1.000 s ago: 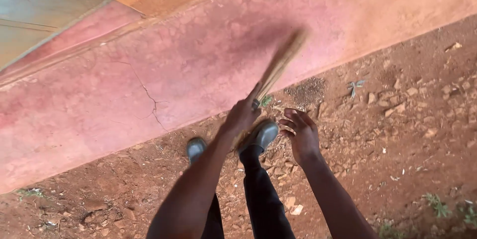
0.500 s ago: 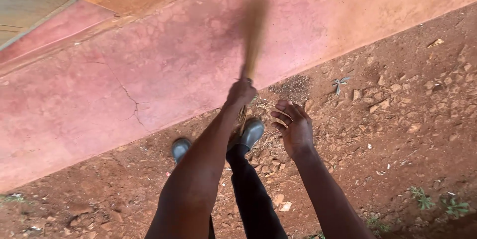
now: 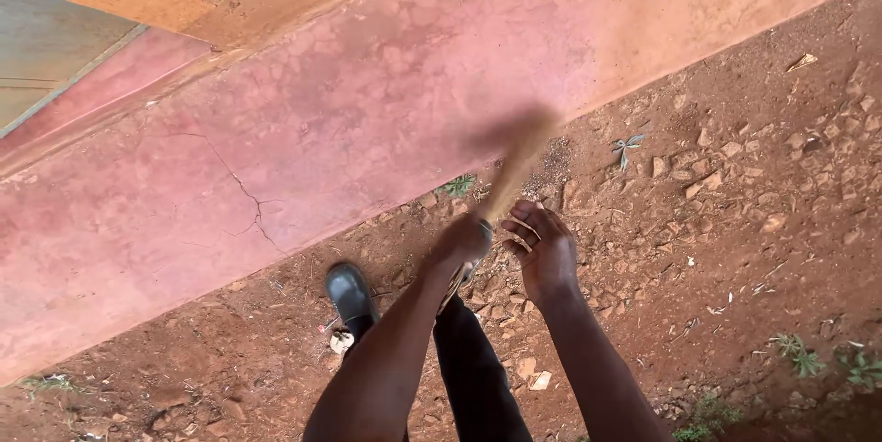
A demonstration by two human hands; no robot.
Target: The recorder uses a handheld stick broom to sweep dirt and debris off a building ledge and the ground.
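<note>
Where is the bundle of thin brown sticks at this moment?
In the head view, the bundle of thin brown sticks is right of centre, gripped by the left hand beside the right hand, its blurred tip over the edge of the red cement floor.

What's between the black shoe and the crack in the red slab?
Head view: bare red dirt with small stones, then plain slab surface. Nothing else lies between the black shoe and the crack in the red slab.
</note>
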